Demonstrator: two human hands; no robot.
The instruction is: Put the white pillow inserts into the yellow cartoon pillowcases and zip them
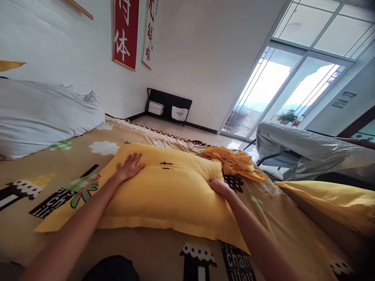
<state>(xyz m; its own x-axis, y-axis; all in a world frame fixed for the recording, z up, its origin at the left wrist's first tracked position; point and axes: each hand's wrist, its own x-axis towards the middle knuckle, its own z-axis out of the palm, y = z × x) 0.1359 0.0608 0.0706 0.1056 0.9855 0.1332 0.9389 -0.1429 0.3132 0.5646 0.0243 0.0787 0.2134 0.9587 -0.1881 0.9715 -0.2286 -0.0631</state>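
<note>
Yellow pillow [172, 191] on bed: left hand [129, 167] flat, right hand [220, 187] gripping edge.

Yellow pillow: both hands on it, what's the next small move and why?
Probably smooth outward toward the pillow's edges. The left hand lies flat, fingers spread, on the yellow pillow, while the right hand presses its far edge beside a crumpled yellow cloth. The pillow lies skewed on the patterned bedspread, its surface still puffy.
</note>
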